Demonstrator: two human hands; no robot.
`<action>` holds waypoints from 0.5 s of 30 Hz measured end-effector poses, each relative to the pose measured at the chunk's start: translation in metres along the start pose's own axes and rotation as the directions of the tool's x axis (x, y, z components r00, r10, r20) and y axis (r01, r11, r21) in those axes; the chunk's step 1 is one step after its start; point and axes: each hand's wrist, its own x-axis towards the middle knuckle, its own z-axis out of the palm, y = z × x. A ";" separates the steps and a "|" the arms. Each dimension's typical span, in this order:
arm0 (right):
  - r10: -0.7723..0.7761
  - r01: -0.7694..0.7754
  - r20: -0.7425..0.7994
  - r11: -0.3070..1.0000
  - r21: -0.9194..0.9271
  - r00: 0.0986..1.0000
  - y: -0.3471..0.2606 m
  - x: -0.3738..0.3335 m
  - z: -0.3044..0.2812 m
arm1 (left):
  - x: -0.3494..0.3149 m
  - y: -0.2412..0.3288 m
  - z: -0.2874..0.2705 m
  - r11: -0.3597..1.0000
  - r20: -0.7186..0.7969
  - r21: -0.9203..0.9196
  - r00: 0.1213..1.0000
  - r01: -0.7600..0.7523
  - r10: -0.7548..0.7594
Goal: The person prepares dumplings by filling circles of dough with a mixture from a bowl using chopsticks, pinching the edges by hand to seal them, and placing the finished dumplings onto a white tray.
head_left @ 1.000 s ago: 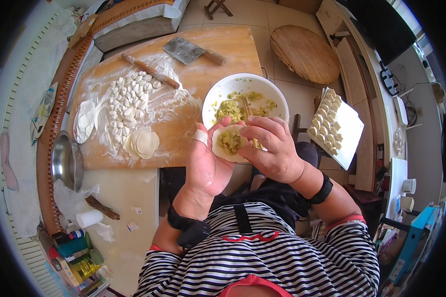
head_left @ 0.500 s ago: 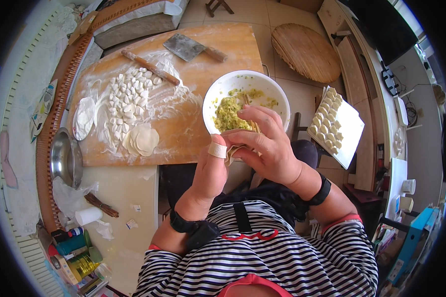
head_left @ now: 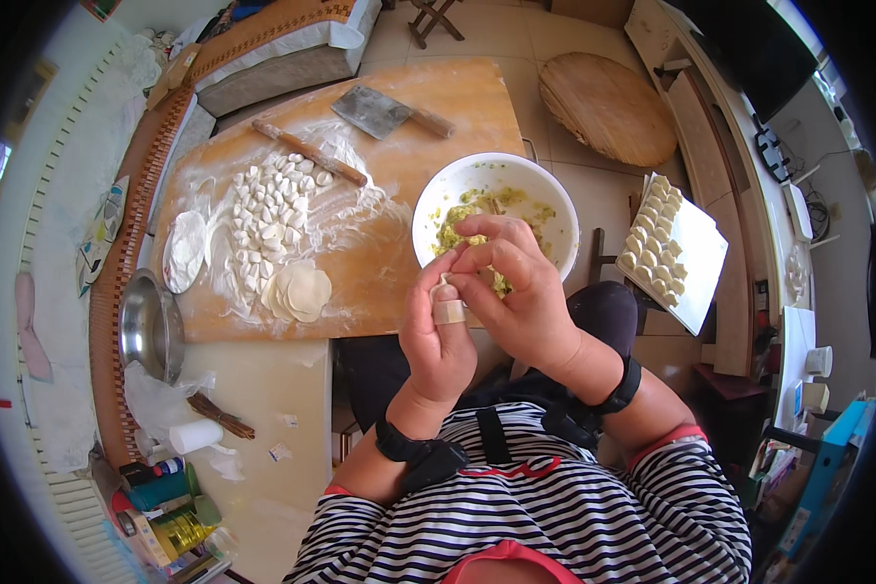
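The left hand (head_left: 435,352) and the right hand (head_left: 524,300) are closed at the fingertips, pinching a dumpling (head_left: 442,282) between them, mostly hidden from where I stand, near the white bowl (head_left: 563,243) of green filling (head_left: 447,234). Farther off on the floury bench (head_left: 372,279) lie round wrappers (head_left: 304,292), then dough pieces (head_left: 273,209), a rolling pin (head_left: 310,153) and a cleaver (head_left: 371,111).
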 end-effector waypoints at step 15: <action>-0.037 0.069 0.132 0.966 -0.249 0.991 -0.007 -0.007 0.003 | 0.001 0.013 0.005 0.685 0.063 -0.720 0.993 0.113 -0.097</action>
